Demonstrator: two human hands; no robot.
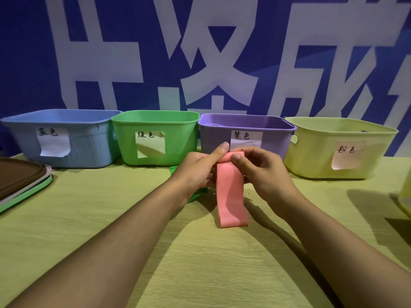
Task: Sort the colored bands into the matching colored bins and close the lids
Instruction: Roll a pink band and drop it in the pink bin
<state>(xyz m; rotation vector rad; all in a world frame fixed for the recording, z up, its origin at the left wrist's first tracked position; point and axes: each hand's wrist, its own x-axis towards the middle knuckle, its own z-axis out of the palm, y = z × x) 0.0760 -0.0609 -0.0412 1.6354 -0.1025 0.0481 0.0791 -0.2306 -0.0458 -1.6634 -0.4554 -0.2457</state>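
Yellow-green tablecloth (89, 218), four open bins lined up at the back. Both hands pinch the top of a pink band (231, 196): left hand (198, 170) and right hand (264, 172), fingers curled round it, just in front of the purple bin (244, 130), its lower end resting on the cloth.

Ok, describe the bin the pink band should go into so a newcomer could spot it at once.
Four open bins stand in a row along the blue wall. Take the one at the far right end, beside the purple bin. That pale yellow bin carries a paper label reading 粉色, pink, though no bin is pink.
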